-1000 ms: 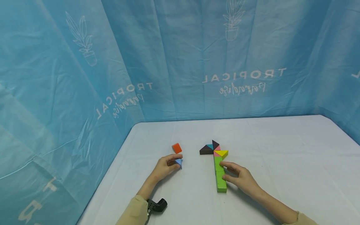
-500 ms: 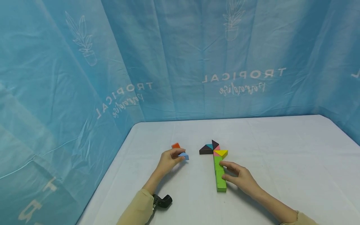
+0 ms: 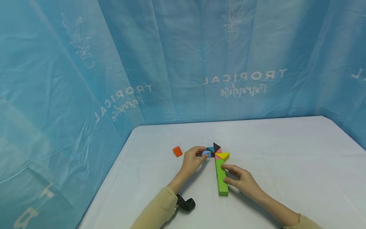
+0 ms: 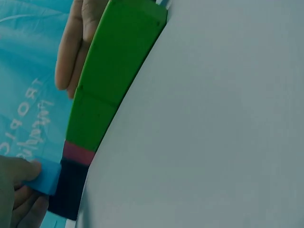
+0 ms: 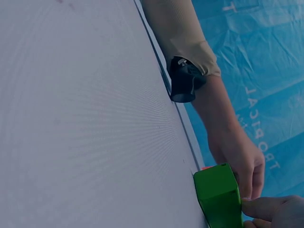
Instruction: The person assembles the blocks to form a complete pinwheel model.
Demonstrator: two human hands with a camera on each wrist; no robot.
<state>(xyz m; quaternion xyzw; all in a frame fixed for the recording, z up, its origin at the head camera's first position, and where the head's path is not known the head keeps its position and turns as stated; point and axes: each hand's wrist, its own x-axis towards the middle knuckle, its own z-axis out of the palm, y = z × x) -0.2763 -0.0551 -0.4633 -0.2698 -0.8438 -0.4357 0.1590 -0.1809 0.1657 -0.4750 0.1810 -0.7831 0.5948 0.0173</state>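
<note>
My left hand (image 3: 191, 161) pinches a light blue triangular block (image 3: 206, 154) between thumb and fingers. In the head view the block is in front of a black block (image 3: 213, 155), partly covering it; the left wrist view has the blue block (image 4: 46, 178) right beside the dark one (image 4: 70, 190). Two green blocks (image 3: 222, 184) lie end to end. Against their right side rest the thumb and fingertips of my right hand (image 3: 246, 183), spread apart. Beyond the green blocks, yellow (image 3: 223, 156), pink (image 3: 218, 150), teal (image 3: 211, 149) and black triangles (image 3: 216, 147) meet at their points.
An orange block (image 3: 177, 151) lies alone on the white table (image 3: 286, 159), left of the arrangement. A black wrist camera (image 3: 186, 203) hangs at my left sleeve. Blue printed curtains (image 3: 183, 63) stand behind the table and to the left.
My left hand has carried the light blue block rightward, from near the orange block to the black block, and turned it on the way. The right hand has stayed beside the green blocks.
</note>
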